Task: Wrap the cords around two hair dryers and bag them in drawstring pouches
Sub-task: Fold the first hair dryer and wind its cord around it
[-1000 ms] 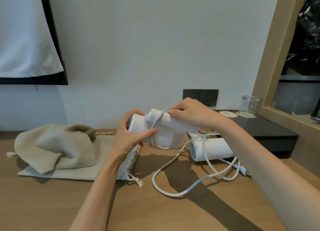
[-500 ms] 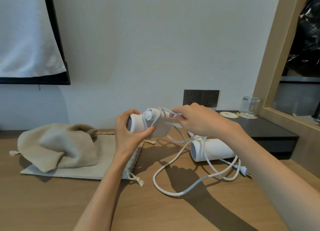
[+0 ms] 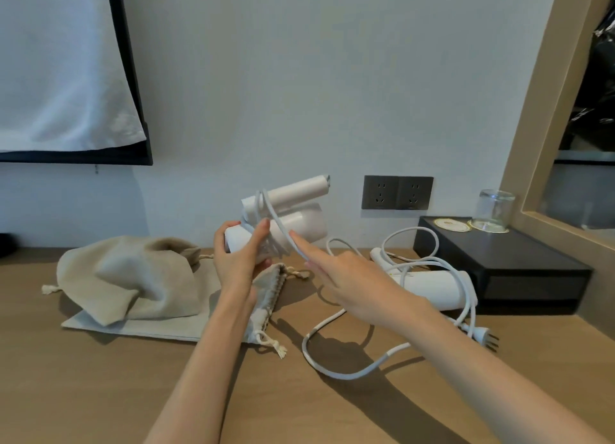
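Note:
My left hand (image 3: 238, 260) grips the barrel end of a white hair dryer (image 3: 296, 224) held above the table, its folded handle pointing up and to the right. Turns of its white cord (image 3: 283, 234) lie around the body. From there the cord runs taut down into my right hand (image 3: 349, 280), under the straight index finger, and comes out in a loop on the table. A second white hair dryer (image 3: 432, 287) lies on the table to the right, with loose cord over it. Two beige drawstring pouches lie at the left: a crumpled pouch (image 3: 126, 277) on a flat pouch (image 3: 166, 324).
A white plug (image 3: 482, 335) lies at the right on the wooden table (image 3: 100, 393). A black box (image 3: 499, 264) at the back right carries an upturned glass (image 3: 494, 210) and coasters. Wall sockets (image 3: 397, 192) sit behind the dryers. A mirror frame (image 3: 539, 144) stands at the right.
The held dryer has turned so that its handle points up and right. My right hand has dropped from the dryer's top toward the front right, drawing the cord out.

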`<state>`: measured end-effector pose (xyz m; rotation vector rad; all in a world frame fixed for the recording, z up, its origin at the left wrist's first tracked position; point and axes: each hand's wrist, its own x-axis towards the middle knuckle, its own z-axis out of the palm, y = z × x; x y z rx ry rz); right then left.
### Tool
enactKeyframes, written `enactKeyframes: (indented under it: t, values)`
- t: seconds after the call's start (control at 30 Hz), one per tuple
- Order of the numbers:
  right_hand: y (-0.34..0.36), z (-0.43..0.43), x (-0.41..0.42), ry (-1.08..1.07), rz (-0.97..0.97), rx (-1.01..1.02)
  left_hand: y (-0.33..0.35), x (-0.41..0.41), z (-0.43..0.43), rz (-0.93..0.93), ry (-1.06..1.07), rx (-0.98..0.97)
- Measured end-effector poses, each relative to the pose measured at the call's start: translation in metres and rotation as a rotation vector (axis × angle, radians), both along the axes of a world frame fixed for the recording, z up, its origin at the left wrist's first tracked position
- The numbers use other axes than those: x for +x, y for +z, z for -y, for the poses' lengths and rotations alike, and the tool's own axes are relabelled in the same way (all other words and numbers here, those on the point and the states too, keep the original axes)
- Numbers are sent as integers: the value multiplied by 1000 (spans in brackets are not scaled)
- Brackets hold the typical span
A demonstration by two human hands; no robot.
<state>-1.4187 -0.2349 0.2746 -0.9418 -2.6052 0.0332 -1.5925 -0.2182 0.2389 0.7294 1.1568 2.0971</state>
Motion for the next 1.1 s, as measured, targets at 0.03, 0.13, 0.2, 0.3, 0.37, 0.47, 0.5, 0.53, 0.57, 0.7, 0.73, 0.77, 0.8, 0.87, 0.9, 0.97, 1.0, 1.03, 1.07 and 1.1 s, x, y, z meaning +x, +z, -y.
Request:
enactKeyframes:
  t: [0.03, 0.13, 0.2, 0.3, 0.37, 0.47, 0.5, 0.53, 0.57, 0.7, 0.73, 0.77, 0.8, 0.87, 0.9, 0.97, 1.0, 1.03, 1.07, 1.1]
  values:
    - [-5, -2, -3, -8, 9, 25, 1, -1, 0, 56, -24, -15]
    - [-18, -11, -8, -34, 34, 146, 3, 3, 0, 168, -147, -31]
    - [-23, -17, -7, -90, 41, 225, 3, 6, 1, 228, -215, -14]
    - [-26, -23, -4, -135, 39, 317, 3, 7, 2, 309, -297, 24]
    - [-27, -27, -4, -122, 19, 413, 4, 8, 3, 314, -313, 15]
    - [-30, -34, 0, -118, -11, 524, 4, 7, 1, 248, -304, -12]
    - [-31, -36, 1, -109, -9, 540, 3, 7, -1, 237, -304, -16]
    - [-32, -39, 2, -86, -7, 552, 2, 7, -1, 242, -307, -21]
    - [-33, -42, 3, -59, 2, 548, 1, 8, -2, 264, -317, -28]
    - [-38, -49, 17, 59, -14, 391, -3, 5, -1, 471, -454, 6]
    - [-36, -49, 22, 72, -69, 242, -4, 4, -1, 512, -475, 10]
    - [-36, -49, 26, 95, -138, 66, -3, 3, -1, 544, -490, 14]
    - [-35, -50, 29, 117, -201, -88, -3, 3, -1, 575, -498, 23]
    - [-31, -51, 34, 132, -306, -252, -3, 2, -1, 628, -532, 59]
    - [-28, -54, 36, 123, -343, -299, -2, 2, 0, 644, -557, 70]
    - [-21, -59, 41, 78, -355, -371, -2, 0, 0, 653, -605, 80]
    - [-17, -60, 43, 61, -333, -420, -1, 0, 1, 649, -634, 89]
    - [-13, -62, 46, 51, -305, -475, -1, 0, 1, 629, -667, 100]
    - [-8, -63, 48, 44, -291, -529, -1, 0, 1, 605, -694, 115]
    - [-5, -64, 50, 30, -294, -562, -1, 1, 0, 579, -713, 135]
